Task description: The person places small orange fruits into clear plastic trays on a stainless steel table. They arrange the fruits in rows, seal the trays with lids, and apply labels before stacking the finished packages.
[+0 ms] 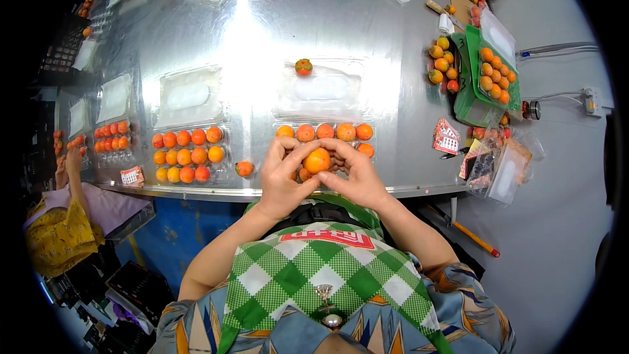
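Between the fingertips of both hands, above the table's near edge, I hold one orange persimmon (316,160). My left hand (283,177) curls round its left side, and my right hand (354,177) closes on its right, thumbs meeting below it. Just beyond the hands, a clear plastic tray (375,137) holds a row of persimmons (325,131), with more partly hidden behind my fingers. The tray's open lid (319,88) lies flat farther back, and a loose persimmon with a green calyx (303,67) rests at its far edge.
Left of my hands stands a filled tray of persimmons (185,156), a loose persimmon (244,168) beside it. A green crate (468,101) and loose fruit (440,60) occupy the right side. Printed cards (446,136) lie nearer. Another person's arm (76,180) reaches in at far left.
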`<state>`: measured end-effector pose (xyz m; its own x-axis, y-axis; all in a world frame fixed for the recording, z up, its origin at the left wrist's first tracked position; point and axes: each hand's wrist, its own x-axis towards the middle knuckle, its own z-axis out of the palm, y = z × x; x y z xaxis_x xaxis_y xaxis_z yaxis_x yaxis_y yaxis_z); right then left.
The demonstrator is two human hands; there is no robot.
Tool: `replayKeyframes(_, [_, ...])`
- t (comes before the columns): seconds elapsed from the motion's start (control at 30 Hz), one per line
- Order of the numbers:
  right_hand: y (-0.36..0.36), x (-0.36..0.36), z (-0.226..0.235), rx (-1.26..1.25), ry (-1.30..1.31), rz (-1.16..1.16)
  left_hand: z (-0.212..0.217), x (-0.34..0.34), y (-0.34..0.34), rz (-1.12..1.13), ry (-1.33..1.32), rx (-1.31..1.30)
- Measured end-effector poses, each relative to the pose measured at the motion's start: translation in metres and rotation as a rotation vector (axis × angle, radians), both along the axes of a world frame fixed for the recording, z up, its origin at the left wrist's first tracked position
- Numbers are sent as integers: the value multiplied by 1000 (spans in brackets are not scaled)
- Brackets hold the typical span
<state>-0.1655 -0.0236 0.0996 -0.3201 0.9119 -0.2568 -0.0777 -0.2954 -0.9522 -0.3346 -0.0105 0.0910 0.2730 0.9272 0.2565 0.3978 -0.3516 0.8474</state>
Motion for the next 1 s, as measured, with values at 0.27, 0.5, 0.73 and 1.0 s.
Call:
replayKeyframes(0.27, [-1, 3, -13, 124, -25, -43, -5, -1, -5, -55, -20, 92])
replayKeyframes(0.5, [-8, 45, -26, 312, -599, -41, -5, -12, 1, 33, -37, -23])
replayKeyframes(0.73, [-39, 46, -60, 611, -1024, 96, -11, -15, 1, 80, -58, -71])
replayKeyframes(1.0, [-33, 42, -69, 694, -1053, 144, -12, -16, 1, 78, -59, -90])
